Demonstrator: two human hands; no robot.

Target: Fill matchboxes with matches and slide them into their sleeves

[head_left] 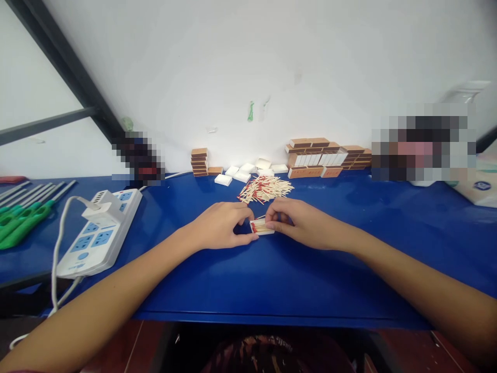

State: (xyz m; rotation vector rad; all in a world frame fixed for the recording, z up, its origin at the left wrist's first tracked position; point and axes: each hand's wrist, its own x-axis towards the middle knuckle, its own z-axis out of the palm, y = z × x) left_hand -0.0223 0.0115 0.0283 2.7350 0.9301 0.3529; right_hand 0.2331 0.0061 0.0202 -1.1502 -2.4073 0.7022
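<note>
Both my hands meet at the middle of the blue table (272, 280). Between them lies a small white matchbox tray (262, 227) with red-tipped matches in it. My left hand (221, 225) curls its fingers round the tray's left end. My right hand (297, 220) pinches its right end with fingers pressed together. Just beyond lies a loose pile of matches (265, 188).
Empty white trays (243, 174) and stacks of brown matchbox sleeves (199, 161) (328, 158) line the wall. A white power strip (101, 230) with a plugged adapter sits at left, beside green-handled lighters (23, 220). The table's front edge is close to my body.
</note>
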